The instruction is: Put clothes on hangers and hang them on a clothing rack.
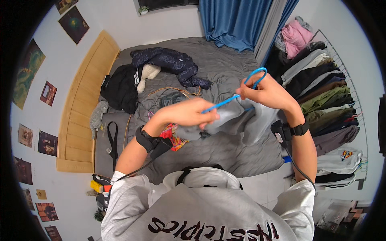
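Slanting up from the left hand (192, 113) to the right hand (263, 93), a thin blue hooked hanger (223, 103) lies above the grey-sheeted bed (241, 157), nearer its right edge than its headboard. Left fingers pinch its lower arm; right fingers pinch nearer the hook. A soft light-grey garment (260, 125) droops below.

Posters (73, 25) dot the white wall (52, 120) at left. A pale wooden headboard (82, 108) stands along it, beside the grey-covered bed (225, 156) filling the centre. A dark window (171, 3) and blue curtain (231, 24) occupy the top, a full clothes rack (349, 76) the right, pale floor tiles (257, 193) the lower middle.
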